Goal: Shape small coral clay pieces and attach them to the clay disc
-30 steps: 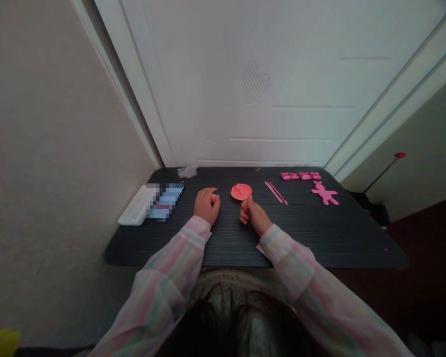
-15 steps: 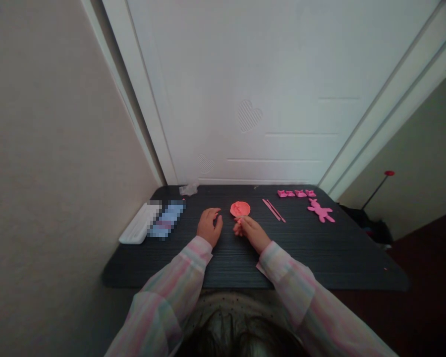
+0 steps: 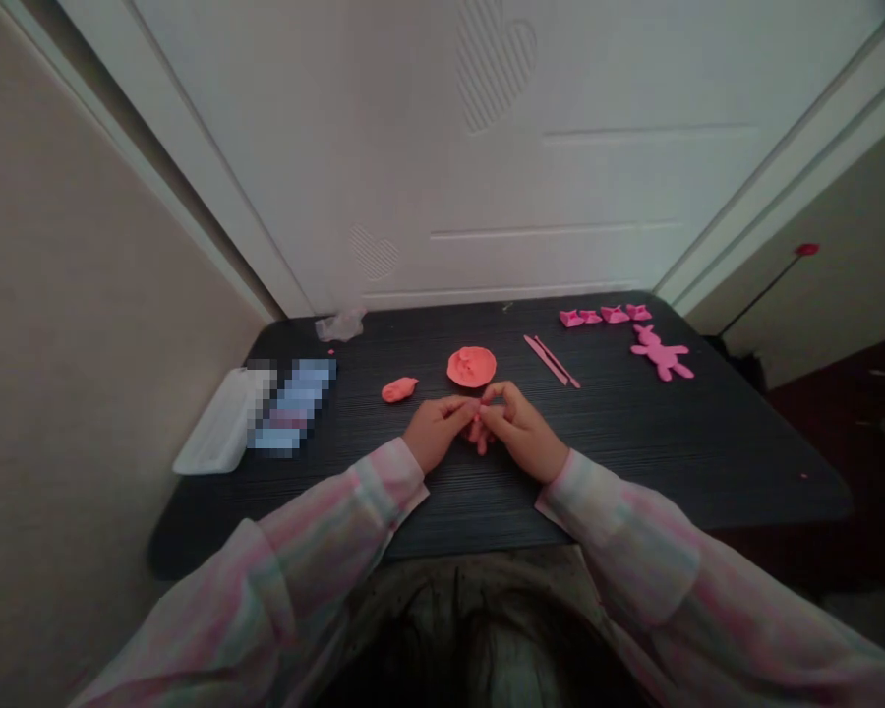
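Near the middle of a dark worktop (image 3: 708,442), pinched between the fingertips of left hand (image 3: 439,428) and right hand (image 3: 523,428): what looks like a small coral piece (image 3: 477,417), mostly hidden. Held at the very tips of thumbs and forefingers, probably for fine control over something so small; other fingers curled below, partly out of sight. Just beyond, a round coral dish (image 3: 454,378) with smaller coral shapes inside, perhaps close by for easy reach. Left of the dish, a loose coral lump (image 3: 399,390), apart from both hands. To the right, side by side and slanted, a flat pink blade (image 3: 545,360) and a thin rod (image 3: 559,363), seemingly parked within reach. Far right, four pink folded pieces (image 3: 615,315) in a row above a flat pink animal figure (image 3: 662,354), likely out of the way. Far left, crumpled clear wrap (image 3: 340,325); nearer, a white case (image 3: 212,425) beside a blurred blue slab (image 3: 295,403), perhaps aside to free the middle.
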Motion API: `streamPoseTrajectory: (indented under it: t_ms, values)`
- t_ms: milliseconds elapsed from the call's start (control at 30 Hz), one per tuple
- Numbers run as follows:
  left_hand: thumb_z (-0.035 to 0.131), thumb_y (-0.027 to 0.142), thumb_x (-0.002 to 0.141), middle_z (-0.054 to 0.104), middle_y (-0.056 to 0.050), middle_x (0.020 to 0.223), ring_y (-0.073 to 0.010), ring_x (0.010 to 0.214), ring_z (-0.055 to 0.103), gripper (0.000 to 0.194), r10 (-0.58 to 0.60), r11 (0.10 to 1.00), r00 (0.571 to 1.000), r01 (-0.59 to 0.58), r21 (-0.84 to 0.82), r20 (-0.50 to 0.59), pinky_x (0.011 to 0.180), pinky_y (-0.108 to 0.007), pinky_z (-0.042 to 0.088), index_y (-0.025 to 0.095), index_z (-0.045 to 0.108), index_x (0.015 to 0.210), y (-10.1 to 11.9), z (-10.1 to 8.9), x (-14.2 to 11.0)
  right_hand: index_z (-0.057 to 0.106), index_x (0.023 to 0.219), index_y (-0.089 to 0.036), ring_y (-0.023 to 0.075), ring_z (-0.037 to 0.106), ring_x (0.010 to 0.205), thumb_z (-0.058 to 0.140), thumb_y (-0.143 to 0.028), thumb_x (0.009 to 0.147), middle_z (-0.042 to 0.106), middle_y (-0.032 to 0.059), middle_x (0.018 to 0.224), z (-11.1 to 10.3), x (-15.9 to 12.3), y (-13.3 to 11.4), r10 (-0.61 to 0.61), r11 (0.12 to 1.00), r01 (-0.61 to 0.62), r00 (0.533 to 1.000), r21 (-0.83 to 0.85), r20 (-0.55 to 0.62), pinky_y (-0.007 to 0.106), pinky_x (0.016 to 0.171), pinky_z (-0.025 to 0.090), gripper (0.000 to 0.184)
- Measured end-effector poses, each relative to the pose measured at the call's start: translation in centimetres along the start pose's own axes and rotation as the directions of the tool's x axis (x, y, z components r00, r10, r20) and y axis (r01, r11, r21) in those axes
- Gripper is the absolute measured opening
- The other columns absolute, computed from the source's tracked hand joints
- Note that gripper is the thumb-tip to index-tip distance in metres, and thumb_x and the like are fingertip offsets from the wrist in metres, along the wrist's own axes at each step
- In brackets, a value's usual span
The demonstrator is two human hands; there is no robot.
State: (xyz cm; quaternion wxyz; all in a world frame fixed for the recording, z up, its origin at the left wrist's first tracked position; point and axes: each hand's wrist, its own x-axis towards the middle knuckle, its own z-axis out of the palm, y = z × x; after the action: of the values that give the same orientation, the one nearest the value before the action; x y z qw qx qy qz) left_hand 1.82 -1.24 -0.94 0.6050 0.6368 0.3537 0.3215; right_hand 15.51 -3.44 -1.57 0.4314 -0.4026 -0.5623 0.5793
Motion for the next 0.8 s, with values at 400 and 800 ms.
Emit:
streamPoseTrajectory:
  t_ms: [400, 800]
  values:
    - [0.063, 0.03, 0.063, 0.055, 0.002, 0.059, -0.0063, 0.051, 0.05, 0.019, -0.311, 0.888, 0.949, 0.308, -0.342, 0.047, 0.051, -0.021, 0.039, 0.012, 0.058, 0.068, 0.2, -0.6, -0.1, 0.061, 0.075, -0.019, 0.0161, 0.052, 0.071, 0.053, -0.022, 0.074, 0.057, 0.0025, 0.07, -4.6, 5.5, -2.2, -0.399, 0.409, 0.228, 0.915, -0.884, 0.052, 0.032, 0.068, 0.039, 0.009]
    - [0.059, 0.026, 0.066, 0.055, 0.002, 0.06, -0.0069, 0.054, 0.049, 0.013, -0.387, 0.832, 0.917, 0.394, -0.391, 0.1, 0.054, -0.021, 0.038, 0.013, 0.059, 0.069, 0.6, -1.2, 0.1, 0.063, 0.074, -0.022, 0.0193, 0.047, 0.078, 0.056, -0.025, 0.07, 0.053, 0.0037, 0.081, -3.9, 6.6, -1.1, -0.236, 0.349, 0.102, 0.972, -0.932, 0.018, 0.036, 0.071, 0.035, 0.008]
